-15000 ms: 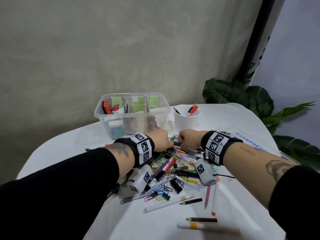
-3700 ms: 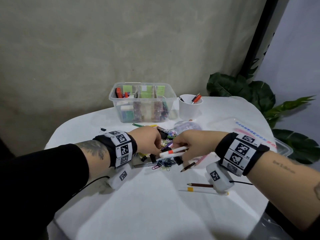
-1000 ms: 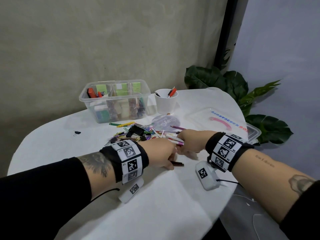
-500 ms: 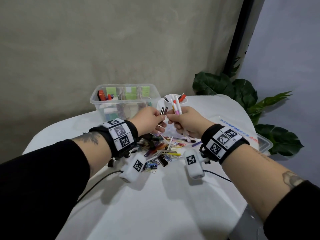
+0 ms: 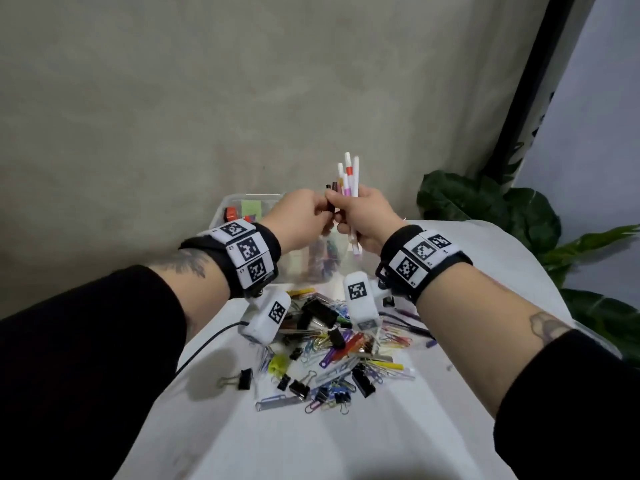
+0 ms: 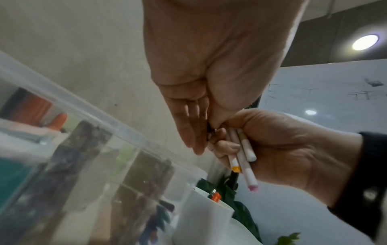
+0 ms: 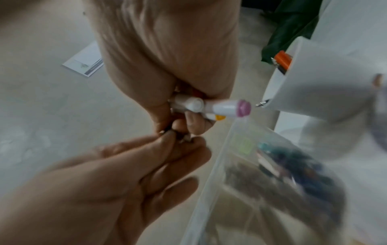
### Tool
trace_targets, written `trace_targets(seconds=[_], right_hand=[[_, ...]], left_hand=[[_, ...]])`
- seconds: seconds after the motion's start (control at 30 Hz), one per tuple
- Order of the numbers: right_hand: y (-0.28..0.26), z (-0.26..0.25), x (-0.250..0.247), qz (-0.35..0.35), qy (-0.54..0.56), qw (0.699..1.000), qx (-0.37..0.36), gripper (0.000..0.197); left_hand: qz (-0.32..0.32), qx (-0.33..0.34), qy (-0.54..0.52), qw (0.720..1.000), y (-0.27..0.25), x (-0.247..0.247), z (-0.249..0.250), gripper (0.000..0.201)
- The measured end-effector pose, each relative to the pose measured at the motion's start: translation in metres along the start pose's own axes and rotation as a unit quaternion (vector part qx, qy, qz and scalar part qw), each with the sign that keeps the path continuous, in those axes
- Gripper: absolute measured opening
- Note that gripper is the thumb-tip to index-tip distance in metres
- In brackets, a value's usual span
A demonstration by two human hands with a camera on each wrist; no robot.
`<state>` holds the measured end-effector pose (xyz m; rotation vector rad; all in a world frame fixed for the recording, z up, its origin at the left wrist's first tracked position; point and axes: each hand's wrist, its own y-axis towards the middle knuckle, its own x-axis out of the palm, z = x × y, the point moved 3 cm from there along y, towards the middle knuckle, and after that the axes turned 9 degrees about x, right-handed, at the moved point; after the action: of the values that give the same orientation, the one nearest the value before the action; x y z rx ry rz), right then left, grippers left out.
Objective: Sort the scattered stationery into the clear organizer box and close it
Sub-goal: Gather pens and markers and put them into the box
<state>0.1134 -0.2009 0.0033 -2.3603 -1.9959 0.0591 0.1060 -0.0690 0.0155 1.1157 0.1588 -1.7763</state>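
My right hand point(image 5: 349, 211) grips a bundle of white markers point(image 5: 349, 178) upright, their caps pointing up, just in front of the clear organizer box point(image 5: 239, 206). Beside it, my left hand point(image 5: 322, 211) pinches two dark pencils point(image 5: 331, 188) that stand against the same bundle. In the left wrist view the markers point(image 6: 244, 157) poke out below the right fist, above the box wall point(image 6: 87, 126). The right wrist view shows the marker ends point(image 7: 222, 107) and my left fingertips point(image 7: 167, 137) meeting under them. The box is open and holds sticky notes and small items.
A heap of binder clips, paper clips and a few pens point(image 5: 332, 355) lies on the white table point(image 5: 311, 438) below my wrists. A white cup point(image 7: 326, 86) with an orange pen stands right of the box. Leafy plants point(image 5: 491, 216) border the table's right side.
Both hands have risen from the table, carrying the markers and pencils up and closer to the box. The bundle now stands higher and more upright than half a second ago.
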Motion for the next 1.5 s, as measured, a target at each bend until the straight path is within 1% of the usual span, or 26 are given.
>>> trace_targets(seconds=[0.1,0.2,0.3,0.4,0.43,0.47,0.5,0.53,0.57,0.63,0.67,0.7,0.73,0.87,0.9,0.93,1.0,1.03,1.07,1.1,1.13,1.2,1.23,1.33,1.43,1.5], right_hand=[[0.030,-0.008,0.004,0.039,-0.037,0.999,0.002,0.009],[0.053,-0.007,0.008,0.057,-0.136,0.989,0.030,0.015],[0.063,-0.003,0.017,0.031,-0.225,0.971,0.076,0.024],[0.072,0.002,0.031,0.040,-0.227,0.959,0.167,0.030],[0.072,0.005,0.035,0.036,-0.263,0.946,0.184,0.033],[0.071,0.002,0.038,0.042,-0.315,0.931,0.176,0.032],[0.071,0.001,0.041,0.052,-0.382,0.913,0.134,0.027],[0.074,0.001,0.043,0.050,-0.427,0.898,0.094,0.024],[0.069,0.001,0.044,0.040,-0.445,0.891,0.082,0.022],[0.068,0.004,0.046,0.026,-0.535,0.842,0.072,0.016],[0.072,0.006,0.045,0.035,-0.531,0.844,0.071,0.020],[0.071,0.006,0.045,0.036,-0.552,0.831,0.065,0.026],[0.072,0.005,0.046,0.046,-0.544,0.833,0.083,0.029],[0.071,0.010,0.046,0.050,-0.573,0.816,0.050,0.037],[0.072,0.010,0.048,0.046,-0.575,0.817,0.033,0.037],[0.072,0.011,0.050,0.047,-0.558,0.827,0.045,0.036],[0.081,0.012,0.051,0.049,-0.541,0.839,0.034,0.032],[0.080,0.012,0.050,0.068,-0.535,0.840,0.062,0.027],[0.080,0.008,0.049,0.072,-0.541,0.835,0.065,0.021],[0.075,0.007,0.049,0.074,-0.511,0.852,0.084,0.019],[0.074,0.005,0.049,0.058,-0.499,0.860,0.090,0.022],[0.076,0.003,0.049,0.005,-0.516,0.853,0.081,0.020],[0.079,0.002,0.048,-0.003,-0.502,0.860,0.097,0.018],[0.084,0.002,0.045,-0.006,-0.384,0.909,0.163,0.012],[0.081,-0.001,0.041,-0.029,-0.379,0.910,0.165,0.027],[0.074,-0.003,0.040,-0.048,-0.410,0.896,0.162,0.022]], left_hand=[[-0.005,-0.002,0.102,0.995,0.008,-0.009,-0.014,0.020],[-0.079,-0.011,0.182,0.980,0.006,-0.001,-0.033,0.022],[-0.085,-0.025,0.168,0.982,0.003,0.007,-0.043,0.024],[-0.068,-0.018,0.170,0.983,0.004,0.009,-0.046,0.023],[-0.068,-0.015,0.170,0.983,0.005,0.009,-0.046,0.022],[-0.069,-0.013,0.170,0.983,0.005,0.008,-0.045,0.019],[-0.070,-0.012,0.170,0.983,0.005,0.008,-0.047,0.017],[-0.071,-0.011,0.172,0.983,0.006,0.008,-0.047,0.015],[-0.070,-0.010,0.174,0.982,0.006,0.008,-0.048,0.015],[-0.071,-0.009,0.174,0.982,0.007,0.008,-0.048,0.016],[-0.071,-0.007,0.173,0.982,0.007,0.008,-0.048,0.017],[-0.068,-0.004,0.172,0.983,0.006,0.008,-0.048,0.017],[-0.066,0.000,0.172,0.983,0.005,0.008,-0.048,0.017],[-0.061,0.006,0.170,0.984,0.005,0.007,-0.050,0.019],[-0.062,0.005,0.168,0.984,0.005,0.008,-0.050,0.019],[-0.063,0.004,0.167,0.984,0.006,0.008,-0.050,0.018],[-0.063,0.002,0.166,0.984,0.007,0.008,-0.051,0.016],[-0.063,0.002,0.168,0.984,0.007,0.009,-0.051,0.016],[-0.063,0.002,0.170,0.983,0.006,0.009,-0.051,0.015],[-0.064,0.002,0.171,0.983,0.007,0.008,-0.051,0.015],[-0.065,0.002,0.172,0.983,0.007,0.008,-0.052,0.015],[-0.069,0.002,0.168,0.983,0.007,0.008,-0.052,0.014],[-0.070,0.003,0.165,0.984,0.007,0.008,-0.052,0.015],[-0.068,0.006,0.159,0.985,0.006,0.007,-0.051,0.016],[-0.067,0.008,0.156,0.985,0.005,0.006,-0.049,0.015],[-0.069,0.005,0.157,0.985,0.005,0.006,-0.049,0.016]])
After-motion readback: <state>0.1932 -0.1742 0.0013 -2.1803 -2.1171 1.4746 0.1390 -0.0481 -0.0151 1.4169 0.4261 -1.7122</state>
